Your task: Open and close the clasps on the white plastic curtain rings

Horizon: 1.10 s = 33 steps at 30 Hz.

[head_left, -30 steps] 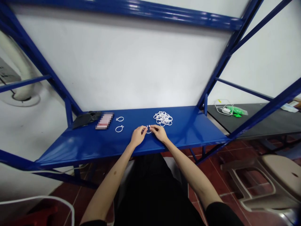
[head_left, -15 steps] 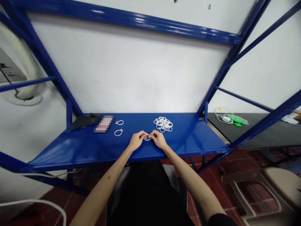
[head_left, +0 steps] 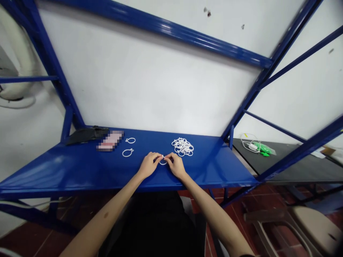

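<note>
Evidently the pinch is close on both sides: just below the centre of the frame, the bare left hand (head_left: pixel 150 165) and the bare right hand (head_left: pixel 176 165) have thumbs and fingers drawn together at the upper part of a thin white ring, probably plastic (head_left: pixel 163 164). Its lower curve shows between them, over the shiny blue tabletop (head_left: pixel 209 166); whether it touches that surface I cannot tell. The fingertips hide much of the ring's top, so whether its ends are joined there is unclear.

The ring looks very light and slim, likely springy rather than limp, and smooth enough to slip from a loose hold. A fingertip grip near the ends, on either side of the top, seems the best place to take it; hard twisting might kink the thin band.

Right of centre in the frame, just beyond the right hand, lies a tangled heap of similar white rings (head_left: pixel 183 147). Left of centre, two separate white rings with small knobs lie apart, one farther back (head_left: pixel 131 140) and one nearer the front edge (head_left: pixel 128 153).
</note>
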{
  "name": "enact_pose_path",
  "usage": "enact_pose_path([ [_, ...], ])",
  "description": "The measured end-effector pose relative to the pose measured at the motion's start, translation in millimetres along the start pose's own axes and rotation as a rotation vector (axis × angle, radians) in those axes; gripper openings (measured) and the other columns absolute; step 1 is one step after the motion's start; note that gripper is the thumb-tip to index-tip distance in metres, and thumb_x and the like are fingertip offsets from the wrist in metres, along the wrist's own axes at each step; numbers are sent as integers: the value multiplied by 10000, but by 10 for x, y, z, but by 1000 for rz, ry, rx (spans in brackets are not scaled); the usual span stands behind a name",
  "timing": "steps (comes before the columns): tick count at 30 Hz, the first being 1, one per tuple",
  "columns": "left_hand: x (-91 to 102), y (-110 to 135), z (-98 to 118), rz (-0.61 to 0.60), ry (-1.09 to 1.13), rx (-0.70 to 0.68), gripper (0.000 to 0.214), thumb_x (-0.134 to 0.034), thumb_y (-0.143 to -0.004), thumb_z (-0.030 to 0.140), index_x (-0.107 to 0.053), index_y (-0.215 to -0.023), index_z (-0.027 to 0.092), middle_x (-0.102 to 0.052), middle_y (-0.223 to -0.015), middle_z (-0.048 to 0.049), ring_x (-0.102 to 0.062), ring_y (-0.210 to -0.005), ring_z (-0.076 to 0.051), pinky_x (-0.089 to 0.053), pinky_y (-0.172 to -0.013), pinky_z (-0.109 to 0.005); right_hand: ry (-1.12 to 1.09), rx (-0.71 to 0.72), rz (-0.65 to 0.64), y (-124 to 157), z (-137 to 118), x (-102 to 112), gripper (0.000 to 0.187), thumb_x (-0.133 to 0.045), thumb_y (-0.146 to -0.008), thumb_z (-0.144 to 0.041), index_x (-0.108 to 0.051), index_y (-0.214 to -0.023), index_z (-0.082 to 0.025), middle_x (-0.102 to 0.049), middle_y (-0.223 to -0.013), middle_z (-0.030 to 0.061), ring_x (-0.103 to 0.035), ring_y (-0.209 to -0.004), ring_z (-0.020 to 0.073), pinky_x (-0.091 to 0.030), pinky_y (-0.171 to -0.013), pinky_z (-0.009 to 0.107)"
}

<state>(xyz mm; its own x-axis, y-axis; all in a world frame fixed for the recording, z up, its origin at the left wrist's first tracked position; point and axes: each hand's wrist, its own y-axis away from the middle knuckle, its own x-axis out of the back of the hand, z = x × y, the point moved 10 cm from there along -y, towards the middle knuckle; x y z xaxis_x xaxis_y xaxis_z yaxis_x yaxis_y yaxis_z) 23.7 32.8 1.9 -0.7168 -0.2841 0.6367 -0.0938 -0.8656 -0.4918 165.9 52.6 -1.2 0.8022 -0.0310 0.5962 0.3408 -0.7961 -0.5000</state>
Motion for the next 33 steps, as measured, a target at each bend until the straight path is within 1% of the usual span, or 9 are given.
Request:
enact_pose_path([
  [4,255,1,-177,110,-165,73,282,-422,-994,301,-676,-1065,202,-727,-1044,-89,-607,-1003,-270,-466,-938,-413,152,-35,98,-60,171,241,181,-506,-994,-330,-637,-975,-206,-713,-929,47,-641,-788,182,-509,-750,305],
  [8,610,80,-460,115,-362,138,353,-440,-937,213,-658,-1213,178,-666,-1228,-135,-523,-1188,-355,-371,-1023,-506,321,-31,158,-257,400,684,189,-485,-973,-274,-657,-982,-194,-697,-982,95,-607,-892,241,-498,-804,373],
  [11,797,147,-684,120,-481,218,442,-461,-888,156,-621,-1300,150,-601,-1341,-171,-480,-1249,-393,-360,-1004,-522,410,37,158,-434,491,883,186,-505,-960,-248,-684,-980,-204,-682,-1016,115,-556,-1013,280,-480,-887,407],
  [17,817,196,-880,96,-528,327,277,-477,-918,228,-703,-1072,183,-689,-1136,-153,-538,-1107,-373,-395,-893,-504,484,176,168,-577,500,833,176,-552,-949,-226,-726,-964,-207,-663,-1008,116,-510,-1038,294,-475,-930,431],
  [22,880,262,-892,118,-391,353,217,-490,-927,256,-690,-1003,223,-710,-1080,-127,-512,-1100,-356,-342,-953,-540,470,176,193,-525,552,816,182,-562,-953,-244,-738,-979,-207,-654,-1072,124,-494,-1068,306,-472,-963,467],
  [27,691,-136,-749,143,-65,308,135,-615,-853,272,-700,-950,232,-710,-1074,-110,-459,-1223,-366,-237,-1079,-589,396,149,187,-531,415,760,225,-510,-994,-272,-714,-1074,-224,-634,-1150,133,-488,-1159,322,-440,-1024,517],
  [29,478,-394,-684,128,129,291,151,-681,-805,308,-699,-937,235,-717,-994,-84,-547,-1135,-316,-347,-1045,-517,347,166,133,-571,264,564,224,-499,-1003,-276,-696,-1097,-231,-644,-1158,125,-520,-1163,303,-442,-1036,499],
  [31,251,-582,-635,115,341,285,249,-685,-799,395,-682,-980,224,-706,-952,-65,-632,-966,-245,-475,-904,-416,285,191,53,-605,93,279,215,-502,-1006,-280,-661,-1140,-223,-673,-1120,107,-590,-1093,260,-479,-1002,445],
  [33,86,-642,-619,135,519,293,364,-662,-803,492,-655,-1027,206,-684,-940,-59,-648,-890,-208,-512,-790,-353,211,202,-35,-611,-49,-16,261,-534,-1002,-313,-584,-1241,-222,-708,-1008,55,-662,-885,190,-547,-829,339],
])
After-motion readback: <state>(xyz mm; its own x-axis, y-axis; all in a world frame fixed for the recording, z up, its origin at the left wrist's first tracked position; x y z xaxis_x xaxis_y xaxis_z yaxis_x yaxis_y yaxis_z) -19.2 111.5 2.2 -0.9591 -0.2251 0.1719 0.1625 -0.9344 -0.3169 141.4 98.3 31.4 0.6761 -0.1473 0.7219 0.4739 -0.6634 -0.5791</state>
